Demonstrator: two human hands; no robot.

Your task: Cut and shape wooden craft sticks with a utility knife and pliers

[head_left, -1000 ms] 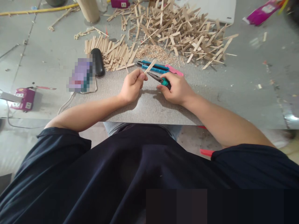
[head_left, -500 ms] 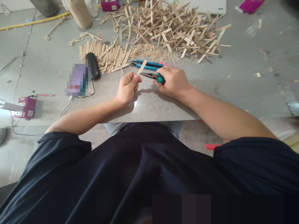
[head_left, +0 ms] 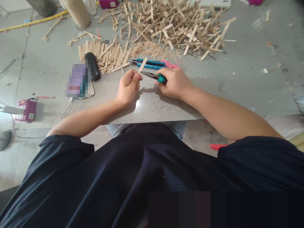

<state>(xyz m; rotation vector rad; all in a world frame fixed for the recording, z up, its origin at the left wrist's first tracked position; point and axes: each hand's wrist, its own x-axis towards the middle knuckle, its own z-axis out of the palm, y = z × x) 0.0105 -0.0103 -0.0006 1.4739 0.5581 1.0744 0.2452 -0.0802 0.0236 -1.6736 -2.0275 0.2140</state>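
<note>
My left hand point(head_left: 128, 86) is closed in a pinch on a pale wooden craft stick point(head_left: 142, 65) that points up and to the right. My right hand point(head_left: 174, 83) is wrapped round the green handles of a pair of pliers point(head_left: 154, 76). The pliers' dark jaws reach left and meet the stick just above my left fingers. Both hands rest on a grey board point(head_left: 147, 107) laid in front of me.
Blue-handled cutters point(head_left: 148, 63) and a pink tool point(head_left: 171, 65) lie just beyond the hands. Behind them are sawdust point(head_left: 148, 49), a stack of plain sticks point(head_left: 106, 54) and a big heap of glued stick crosses point(head_left: 175, 23). A black case point(head_left: 92, 65) and a phone point(head_left: 77, 80) lie left.
The pliers' jaws have closed in on the stick, from beside it to touching it. Both hands stay in place; the view has shifted slightly.
</note>
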